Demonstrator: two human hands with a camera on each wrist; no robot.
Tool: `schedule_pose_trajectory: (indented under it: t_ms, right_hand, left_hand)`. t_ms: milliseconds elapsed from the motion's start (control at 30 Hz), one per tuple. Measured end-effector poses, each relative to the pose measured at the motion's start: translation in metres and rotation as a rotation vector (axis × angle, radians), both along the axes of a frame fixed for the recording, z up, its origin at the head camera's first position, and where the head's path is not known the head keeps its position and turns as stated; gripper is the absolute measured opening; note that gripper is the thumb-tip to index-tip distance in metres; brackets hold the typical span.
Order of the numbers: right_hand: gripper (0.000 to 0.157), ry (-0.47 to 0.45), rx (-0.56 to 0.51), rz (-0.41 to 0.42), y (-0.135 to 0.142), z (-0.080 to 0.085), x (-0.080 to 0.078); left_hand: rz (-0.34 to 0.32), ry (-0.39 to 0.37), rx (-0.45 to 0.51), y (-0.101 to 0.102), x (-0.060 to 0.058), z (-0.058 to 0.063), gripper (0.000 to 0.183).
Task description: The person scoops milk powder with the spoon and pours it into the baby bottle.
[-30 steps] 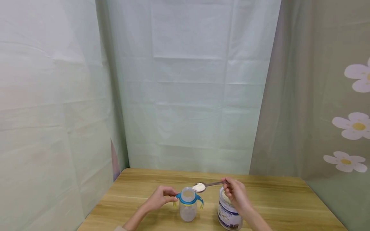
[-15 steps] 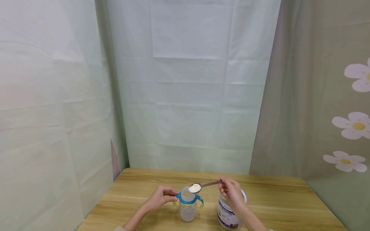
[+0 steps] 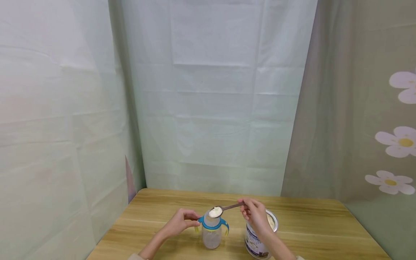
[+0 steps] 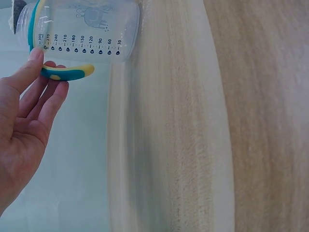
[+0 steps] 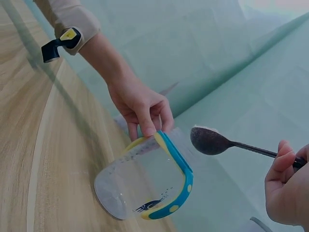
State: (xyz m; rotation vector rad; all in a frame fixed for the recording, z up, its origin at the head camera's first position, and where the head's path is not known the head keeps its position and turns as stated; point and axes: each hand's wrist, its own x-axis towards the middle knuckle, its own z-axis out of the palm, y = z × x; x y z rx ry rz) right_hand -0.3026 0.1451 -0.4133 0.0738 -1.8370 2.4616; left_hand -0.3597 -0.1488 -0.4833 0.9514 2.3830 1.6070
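Observation:
A clear baby bottle (image 3: 211, 238) with a blue and yellow two-handled ring stands upright and uncapped on the wooden table. My left hand (image 3: 182, 223) pinches the bottle's left handle (image 4: 67, 73) between thumb and fingers. Printed volume marks run along the bottle's side in the left wrist view. My right hand (image 3: 255, 218) grips a dark spoon (image 5: 210, 140) by the end of its handle. White powder (image 3: 216, 212) heaps in the spoon's bowl, which is held level over the bottle's mouth. Below my right hand stands an open tin (image 3: 256, 243) of powder, partly hidden by the hand and forearm.
The wooden table (image 3: 156, 202) reaches back to a pale hanging curtain (image 3: 214, 126). More curtains hang at the left and right, the right one printed with white flowers (image 3: 390, 182). A small black and yellow device (image 5: 67, 38) is strapped at the left wrist.
My right hand has moved left with the loaded spoon, from beside the bottle to over its mouth. More of the tin's opening shows. My left hand and the bottle have stayed put.

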Motion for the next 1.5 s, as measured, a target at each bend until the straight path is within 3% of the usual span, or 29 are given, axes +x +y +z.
schedule_pose_trajectory:
  t_ms: [633, 867, 1133, 1500]
  right_hand:
    - [0.024, 0.115, 0.173, 0.024, -0.015, 0.003, 0.001]
    - [0.034, 0.193, 0.29, 0.125, -0.015, 0.007, 0.005]
    - [0.03, 0.383, 0.476, 0.252, -0.018, 0.011, 0.01]
    - [0.031, 0.475, 0.617, 0.421, -0.018, 0.011, 0.018]
  left_hand:
    - [-0.001, 0.005, 0.004, 0.0, 0.0, 0.0, 0.02]
    - [-0.01, -0.002, 0.006, 0.0, 0.001, 0.001, 0.021]
    - [-0.025, -0.003, 0.027, 0.001, 0.003, 0.005, 0.02]
    - [-0.035, 0.009, 0.036, 0.0, 0.001, 0.0, 0.019]
